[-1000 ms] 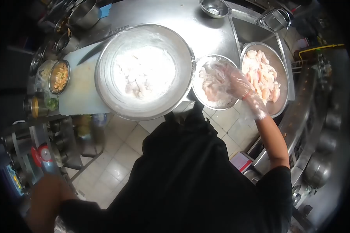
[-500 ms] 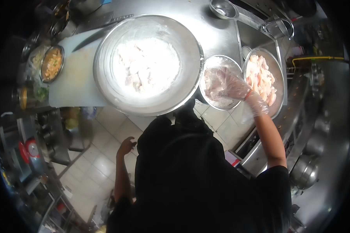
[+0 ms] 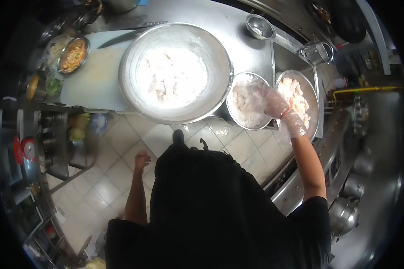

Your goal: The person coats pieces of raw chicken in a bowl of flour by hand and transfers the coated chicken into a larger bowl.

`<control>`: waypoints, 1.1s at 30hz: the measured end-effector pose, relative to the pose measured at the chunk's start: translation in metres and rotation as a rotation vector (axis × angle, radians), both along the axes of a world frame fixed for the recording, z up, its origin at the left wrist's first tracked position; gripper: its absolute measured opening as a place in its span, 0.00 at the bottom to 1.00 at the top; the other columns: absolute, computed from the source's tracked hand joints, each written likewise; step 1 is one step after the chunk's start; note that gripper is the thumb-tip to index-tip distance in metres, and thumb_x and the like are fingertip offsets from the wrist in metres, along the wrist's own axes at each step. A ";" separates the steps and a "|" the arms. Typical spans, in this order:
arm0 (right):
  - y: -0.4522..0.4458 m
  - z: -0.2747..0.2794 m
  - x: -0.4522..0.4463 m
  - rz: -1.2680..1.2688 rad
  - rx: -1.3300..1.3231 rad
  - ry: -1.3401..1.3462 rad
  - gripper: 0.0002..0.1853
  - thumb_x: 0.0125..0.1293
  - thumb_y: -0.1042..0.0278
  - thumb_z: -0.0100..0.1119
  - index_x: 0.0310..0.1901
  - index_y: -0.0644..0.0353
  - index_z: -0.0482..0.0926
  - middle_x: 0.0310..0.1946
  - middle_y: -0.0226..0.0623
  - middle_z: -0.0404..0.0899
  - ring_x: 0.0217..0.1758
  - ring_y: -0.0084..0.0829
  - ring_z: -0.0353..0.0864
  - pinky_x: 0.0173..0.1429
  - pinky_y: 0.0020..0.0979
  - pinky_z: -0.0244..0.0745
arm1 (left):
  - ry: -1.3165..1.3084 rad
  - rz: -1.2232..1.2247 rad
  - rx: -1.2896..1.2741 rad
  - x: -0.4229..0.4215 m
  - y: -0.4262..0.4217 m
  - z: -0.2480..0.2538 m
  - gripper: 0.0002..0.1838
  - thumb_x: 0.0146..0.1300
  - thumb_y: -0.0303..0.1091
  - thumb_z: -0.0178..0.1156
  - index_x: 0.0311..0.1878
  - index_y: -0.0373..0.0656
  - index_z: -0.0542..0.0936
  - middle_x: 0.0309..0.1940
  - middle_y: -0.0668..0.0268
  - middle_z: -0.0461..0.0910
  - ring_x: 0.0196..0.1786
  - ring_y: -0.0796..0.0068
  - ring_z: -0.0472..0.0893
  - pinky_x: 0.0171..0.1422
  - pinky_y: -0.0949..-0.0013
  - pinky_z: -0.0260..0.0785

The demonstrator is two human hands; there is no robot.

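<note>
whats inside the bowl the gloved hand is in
The bowl holds pale, floury-looking food. The gloved right hand covers part of it; what lies beneath can't be seen.

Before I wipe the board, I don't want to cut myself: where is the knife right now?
In the head view, the knife lies on the left, at the far edge of the cutting board, beside the big bowl.

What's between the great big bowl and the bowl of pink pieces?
A smaller bowl sits between the big bowl and the bowl of pink pieces, with the gloved right hand reaching into it. The head view shows this.
</note>
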State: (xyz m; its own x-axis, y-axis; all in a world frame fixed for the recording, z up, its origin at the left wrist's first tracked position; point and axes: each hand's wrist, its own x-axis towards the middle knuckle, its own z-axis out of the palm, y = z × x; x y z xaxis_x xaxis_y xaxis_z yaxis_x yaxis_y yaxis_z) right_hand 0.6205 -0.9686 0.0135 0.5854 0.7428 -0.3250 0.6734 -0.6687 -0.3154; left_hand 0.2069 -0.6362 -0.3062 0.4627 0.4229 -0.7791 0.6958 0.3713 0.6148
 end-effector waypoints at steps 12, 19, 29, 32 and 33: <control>0.015 -0.130 0.011 -0.308 0.280 0.018 0.14 0.61 0.67 0.48 0.49 0.59 0.70 0.37 0.37 0.75 0.39 0.27 0.76 0.44 0.28 0.73 | 0.031 -0.146 0.137 -0.100 -0.065 0.038 0.12 0.57 0.31 0.53 0.45 0.41 0.74 0.26 0.64 0.78 0.27 0.74 0.77 0.29 0.71 0.68; 0.009 -0.026 0.000 -0.521 0.502 0.300 0.23 0.52 0.67 0.61 0.51 0.64 0.70 0.34 0.37 0.78 0.34 0.22 0.75 0.39 0.24 0.72 | 0.238 -0.080 -0.032 -0.133 -0.065 0.027 0.14 0.57 0.30 0.54 0.46 0.38 0.73 0.26 0.62 0.78 0.23 0.75 0.77 0.22 0.73 0.67; 0.166 0.039 0.007 -0.336 0.488 0.433 0.23 0.49 0.72 0.64 0.49 0.60 0.72 0.31 0.32 0.78 0.29 0.18 0.74 0.33 0.20 0.72 | -0.015 0.005 -0.120 -0.064 0.018 0.001 0.14 0.58 0.35 0.53 0.47 0.45 0.72 0.28 0.65 0.77 0.28 0.74 0.76 0.32 0.71 0.68; 0.204 0.032 0.013 -0.230 0.459 0.371 0.22 0.49 0.72 0.64 0.49 0.60 0.73 0.33 0.31 0.78 0.30 0.18 0.74 0.33 0.20 0.72 | -0.004 -0.028 -0.065 -0.035 0.045 -0.001 0.12 0.58 0.33 0.53 0.45 0.44 0.73 0.25 0.64 0.78 0.24 0.75 0.78 0.25 0.74 0.66; 0.209 0.037 0.013 -0.218 0.532 0.470 0.20 0.50 0.74 0.63 0.48 0.57 0.74 0.38 0.31 0.78 0.37 0.20 0.76 0.38 0.20 0.74 | -0.003 -0.024 -0.071 -0.029 0.054 -0.003 0.12 0.57 0.32 0.53 0.45 0.44 0.73 0.25 0.64 0.78 0.25 0.75 0.78 0.25 0.74 0.67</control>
